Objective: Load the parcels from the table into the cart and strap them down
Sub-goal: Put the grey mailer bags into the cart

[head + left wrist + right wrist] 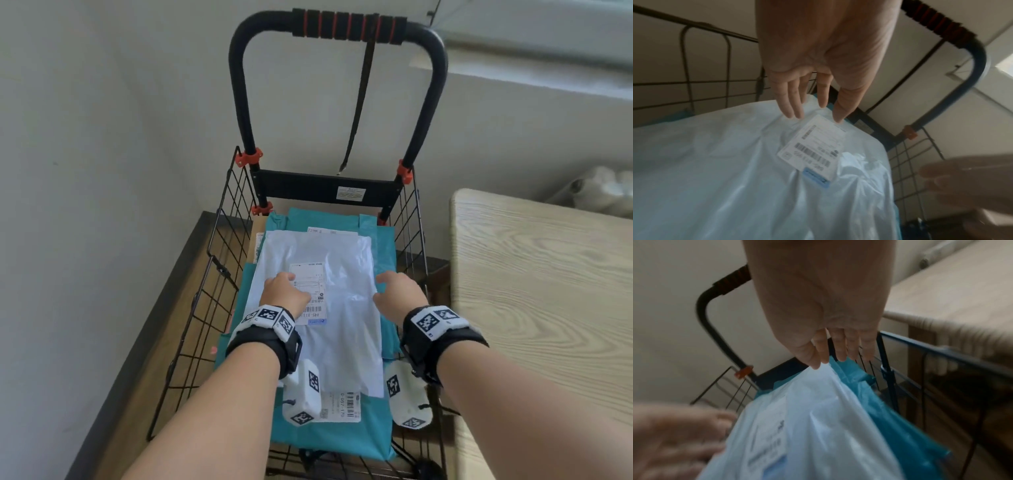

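Our left hand (286, 291) and right hand (399, 291) lie with straight, spread fingers on the white parcel (329, 274), gripping nothing. It sits on a teal parcel (329, 435) inside the cart (191, 325) (the table (548, 291) at 3 o'clock looks bare). We should pat the pile flat, then reach to 12 o'clock for the black strap (359, 102) hanging from the handle (346, 27).
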### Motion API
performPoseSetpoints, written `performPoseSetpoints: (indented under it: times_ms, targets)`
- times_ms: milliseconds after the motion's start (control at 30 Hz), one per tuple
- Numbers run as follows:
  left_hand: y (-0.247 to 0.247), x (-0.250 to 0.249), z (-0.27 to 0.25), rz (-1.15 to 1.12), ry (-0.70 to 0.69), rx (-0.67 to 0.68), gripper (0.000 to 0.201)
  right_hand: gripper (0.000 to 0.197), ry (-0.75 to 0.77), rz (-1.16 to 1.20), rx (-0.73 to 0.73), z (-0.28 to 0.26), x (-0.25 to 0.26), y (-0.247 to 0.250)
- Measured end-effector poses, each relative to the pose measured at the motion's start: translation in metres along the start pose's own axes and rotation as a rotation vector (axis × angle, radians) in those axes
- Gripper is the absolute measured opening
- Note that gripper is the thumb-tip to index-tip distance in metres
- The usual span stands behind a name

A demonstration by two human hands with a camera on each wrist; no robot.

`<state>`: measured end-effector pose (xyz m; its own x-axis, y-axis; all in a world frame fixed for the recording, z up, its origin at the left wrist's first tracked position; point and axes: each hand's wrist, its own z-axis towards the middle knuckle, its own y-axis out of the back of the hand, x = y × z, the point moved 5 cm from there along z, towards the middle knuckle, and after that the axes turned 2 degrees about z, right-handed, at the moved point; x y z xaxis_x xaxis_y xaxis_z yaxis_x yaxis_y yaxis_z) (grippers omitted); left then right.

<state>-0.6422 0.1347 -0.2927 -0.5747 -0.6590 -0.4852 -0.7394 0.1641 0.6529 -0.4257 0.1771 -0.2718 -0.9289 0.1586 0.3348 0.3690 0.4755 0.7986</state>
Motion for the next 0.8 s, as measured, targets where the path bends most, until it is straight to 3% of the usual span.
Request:
performPoseSetpoints:
  times_ms: [133,200,433,633,800]
  targets:
    - [-0.021,-0.037,-0.022,0.153,-0.114,0.051,0.054,0.040,0.226,-0.317,-0.039,-0.027,-0.007,0.016]
    - [-0.035,-0.059,-0.035,0.250,-0.200,0.085,0.051,0.034,0.247,-0.350,-0.056,-0.036,-0.020,0.027]
    - [-0.086,-0.141,-0.078,0.399,-0.410,0.081,0.046,0.037,0.158,-0.304,-0.113,-0.065,-0.091,0.073]
    - [-0.165,-0.207,-0.142,0.504,-0.564,0.150,0.052,0.037,0.019,-0.267,-0.128,-0.104,-0.194,0.105]
    - [-0.230,-0.249,-0.199,0.568,-0.628,0.117,0.045,0.037,-0.057,-0.188,-0.174,-0.144,-0.279,0.130]
